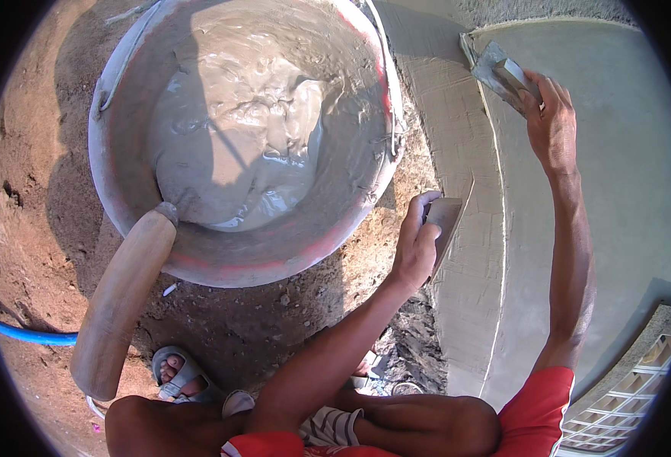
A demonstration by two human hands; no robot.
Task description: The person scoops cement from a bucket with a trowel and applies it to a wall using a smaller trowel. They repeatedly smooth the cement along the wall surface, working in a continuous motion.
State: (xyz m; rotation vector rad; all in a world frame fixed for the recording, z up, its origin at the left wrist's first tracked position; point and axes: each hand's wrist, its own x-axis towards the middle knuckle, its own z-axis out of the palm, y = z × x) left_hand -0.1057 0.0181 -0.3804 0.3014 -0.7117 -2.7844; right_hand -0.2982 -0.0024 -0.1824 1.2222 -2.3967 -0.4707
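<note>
My right hand (552, 126) is closed around the block handle of a plastering trowel (495, 67). The blade lies against wet grey cement at the far end of a smoothed strip (457, 137), beside its raised edge line. Nearer to me, my left hand (415, 247) grips a flat rectangular board (445, 217), possibly a float, at the strip's near side. Its underside and the fingers behind it are partly hidden. Left of that hand stands a large round tub (274, 273) of wet mortar (229, 152).
A thick wooden handle (122, 305) leans over the tub's near left rim, its head sunk in the mortar. Smooth cement (617, 152) spreads to the right. A white plastic crate (624, 388) sits at the lower right. A blue hose (35, 333) crosses the dirt at the left.
</note>
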